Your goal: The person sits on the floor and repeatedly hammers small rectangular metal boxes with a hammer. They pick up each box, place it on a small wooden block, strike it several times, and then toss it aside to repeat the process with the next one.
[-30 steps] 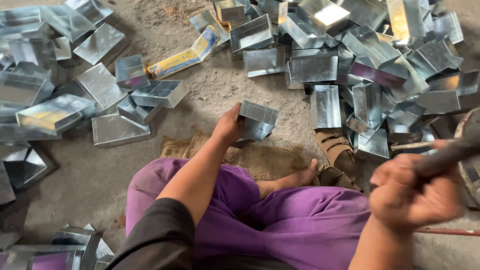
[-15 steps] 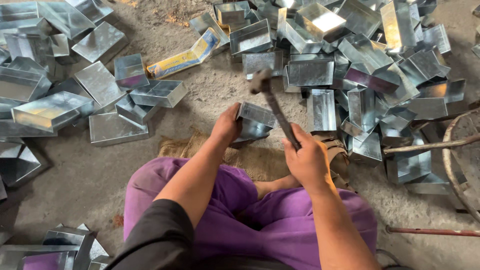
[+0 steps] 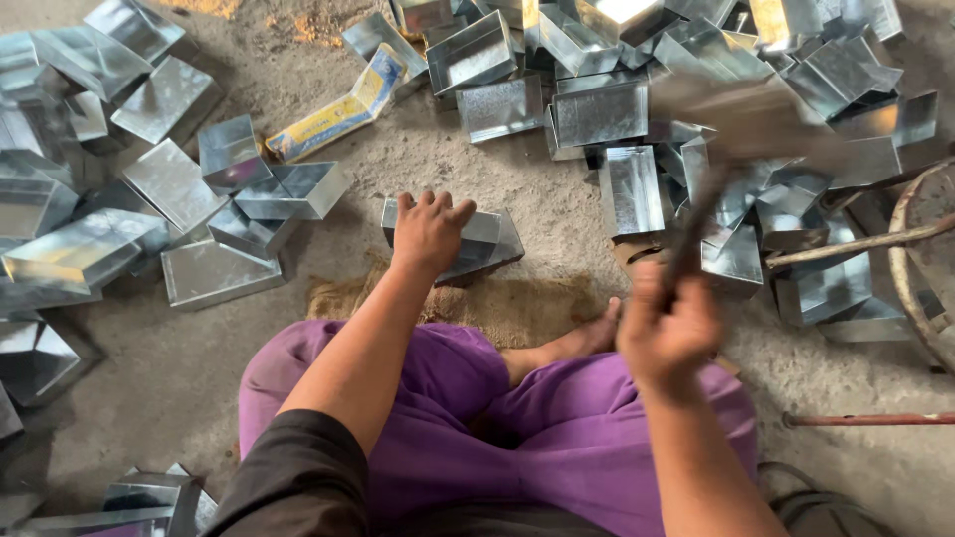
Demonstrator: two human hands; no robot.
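Pressing down with spread fingers, the left hand (image 3: pixel 430 231) pins a small rectangular sheet-metal box (image 3: pixel 468 244), dull silver with folded edges, tilted a little on the ground. This box lies just beyond a scrap of brown sacking (image 3: pixel 497 303), which sits in front of the person's crossed legs in purple trousers (image 3: pixel 557 428). To the right of the box, the right hand (image 3: pixel 668 333) is clenched around the handle of a hammer (image 3: pixel 741 149), raised and streaked with motion blur, its head over the heap to the right of the box.

Bare, dusty concrete floor (image 3: pixel 139 398) lies all around. More shiny metal boxes (image 3: pixel 597 109) are piled beyond the held box and to its right, others (image 3: pixel 80 249) are scattered well to its left. A yellow and blue carton (image 3: pixel 338 111) lies beyond the box to the left. Far right of the box, a rusty ring and rod (image 3: pixel 925 249) show at the frame edge.

Half a second earlier the hammer was down beside the box; now it has swung up and right, while the left hand has stayed on the box.
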